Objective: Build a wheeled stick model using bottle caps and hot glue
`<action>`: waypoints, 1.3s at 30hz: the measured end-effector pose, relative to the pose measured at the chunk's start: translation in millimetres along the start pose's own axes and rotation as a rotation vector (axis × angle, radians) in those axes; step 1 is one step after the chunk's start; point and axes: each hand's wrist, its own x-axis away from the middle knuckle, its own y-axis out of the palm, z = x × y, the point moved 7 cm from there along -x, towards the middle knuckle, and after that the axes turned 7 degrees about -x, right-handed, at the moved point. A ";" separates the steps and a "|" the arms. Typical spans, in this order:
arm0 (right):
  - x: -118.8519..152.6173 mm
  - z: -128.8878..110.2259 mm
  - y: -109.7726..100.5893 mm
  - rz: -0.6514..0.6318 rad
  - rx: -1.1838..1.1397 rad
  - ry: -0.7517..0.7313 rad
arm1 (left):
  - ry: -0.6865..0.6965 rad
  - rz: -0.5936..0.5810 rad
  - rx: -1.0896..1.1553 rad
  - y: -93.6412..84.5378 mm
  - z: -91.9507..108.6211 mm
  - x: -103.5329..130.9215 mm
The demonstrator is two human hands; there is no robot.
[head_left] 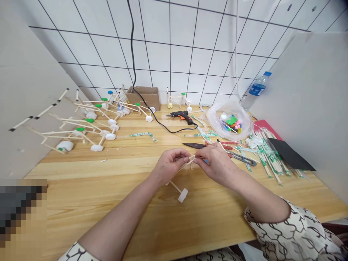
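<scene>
My left hand [172,164] and my right hand [217,161] meet over the middle of the table, fingertips nearly touching. Between them is a partly built model of thin wooden sticks, pinched by both hands at a joint [191,158]. From under my left hand a stick runs down to a white bottle-cap wheel [183,195]. A dark-tipped stick [221,145] pokes up by my right hand. My fingers cover much of the model. Just behind my right hand lie dark-bladed pliers [194,145] with red handles and a grey utility knife [243,159].
Several stick tricycles [89,120] with white wheels and green seats stand at left. Behind are a cardboard box [144,98], a glue gun [182,116] with its cord, and a plastic bag [214,121] of small parts. Wrapped chopsticks [272,156] and a water bottle [255,90] are at right.
</scene>
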 end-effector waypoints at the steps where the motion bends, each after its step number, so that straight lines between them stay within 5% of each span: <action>1: 0.1 0.1 0.0 0.006 -0.004 -0.002 | 0.003 -0.001 -0.009 -0.4 0.1 -0.1; 25: -1.7 -2.5 4.2 -0.029 -0.016 -0.035 | 0.006 -0.055 -0.038 2.3 -2.3 0.3; 39: 0.3 2.7 0.6 -0.005 -0.010 -0.025 | -0.017 -0.038 -0.289 -31.2 -12.1 -2.5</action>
